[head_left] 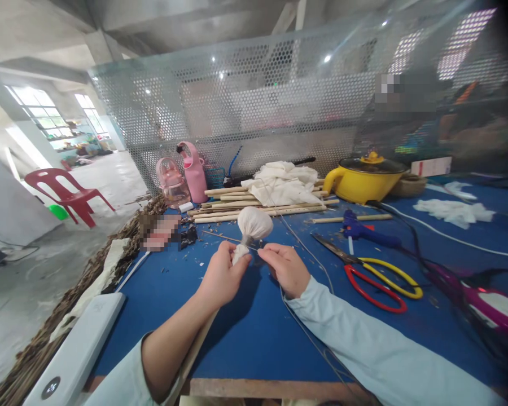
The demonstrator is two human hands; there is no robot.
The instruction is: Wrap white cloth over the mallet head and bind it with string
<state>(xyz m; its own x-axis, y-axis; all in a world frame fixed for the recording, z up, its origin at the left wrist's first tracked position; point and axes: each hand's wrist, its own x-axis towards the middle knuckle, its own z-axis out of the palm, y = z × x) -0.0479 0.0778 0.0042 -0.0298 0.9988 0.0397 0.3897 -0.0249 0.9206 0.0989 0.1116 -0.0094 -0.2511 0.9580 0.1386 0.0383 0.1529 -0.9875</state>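
My left hand (222, 276) is closed round the neck of a white cloth bundle (254, 224) on the end of a wooden stick that runs down along my forearm. My right hand (284, 267) is just to its right, fingers pinched on a thin string (298, 243) at the bundle's neck. The string trails back over the blue table (245, 332) towards a pile of white cloth (281, 183) and down past my right sleeve.
Red and yellow scissors (375, 275), a blue glue gun (364, 230) and wooden sticks (258, 210) lie on the table. Behind stand pink bottles (193, 172), a yellow pot (364, 177) and a perforated metal screen (254, 107). A red chair (68, 194) stands at left.
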